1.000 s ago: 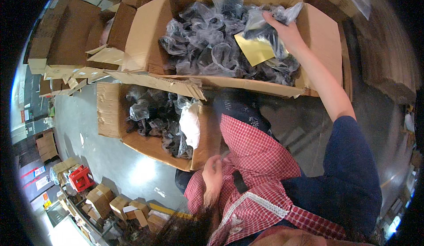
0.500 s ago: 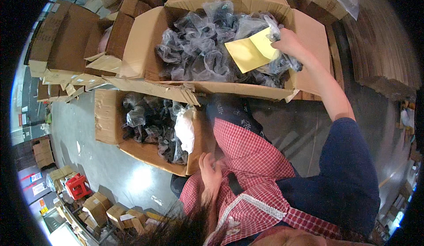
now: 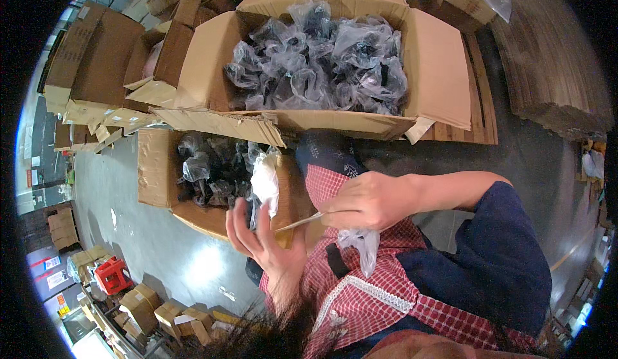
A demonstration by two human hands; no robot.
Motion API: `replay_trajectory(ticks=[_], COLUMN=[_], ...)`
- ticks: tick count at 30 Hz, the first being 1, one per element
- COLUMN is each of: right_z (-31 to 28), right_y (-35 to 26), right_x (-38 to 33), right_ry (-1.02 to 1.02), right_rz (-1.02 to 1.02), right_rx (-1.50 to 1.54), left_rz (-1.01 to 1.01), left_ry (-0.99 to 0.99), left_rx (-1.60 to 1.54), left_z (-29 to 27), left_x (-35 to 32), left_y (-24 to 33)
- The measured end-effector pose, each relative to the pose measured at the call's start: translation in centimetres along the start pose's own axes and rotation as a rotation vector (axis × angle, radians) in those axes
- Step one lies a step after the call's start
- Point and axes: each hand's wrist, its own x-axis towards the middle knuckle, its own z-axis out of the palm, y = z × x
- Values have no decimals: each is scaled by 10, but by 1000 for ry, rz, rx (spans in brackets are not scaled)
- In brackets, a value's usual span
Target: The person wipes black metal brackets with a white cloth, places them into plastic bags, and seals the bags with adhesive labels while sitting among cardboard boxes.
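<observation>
Right fingers (image 3: 347, 212) curled on thin card (image 3: 297, 222) and clear bag (image 3: 360, 246).

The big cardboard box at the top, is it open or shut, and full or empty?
Open and nearly full: the big cardboard box has its flaps folded outward, and clear plastic bags holding dark items fill it almost to the rim.

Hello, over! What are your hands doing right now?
Right hand shut on yellow card and clear plastic bag. Left hand open, at the card's far end. Nothing in the way, over.
</observation>
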Motion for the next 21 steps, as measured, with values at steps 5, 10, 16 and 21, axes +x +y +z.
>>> replay_trajectory(ticks=[5,10,16,21], right_z=[-4,-51,-134,-124], right_y=[8,62,200,251], right_x=[-14,-20,-89,-113], right_ry=[-184,205,-207,-439], right_rz=[243,894,1464,1460], right_rx=[128,176,-383,-396], left_rz=[-201,-569,-528,-564], left_ry=[-255,-222,-213,-291], left_rx=[-145,-145,-69,-178], left_z=[3,-2,-7,3], left_x=[-36,-96,-120,-118], left_y=[-36,-79,-97,-93])
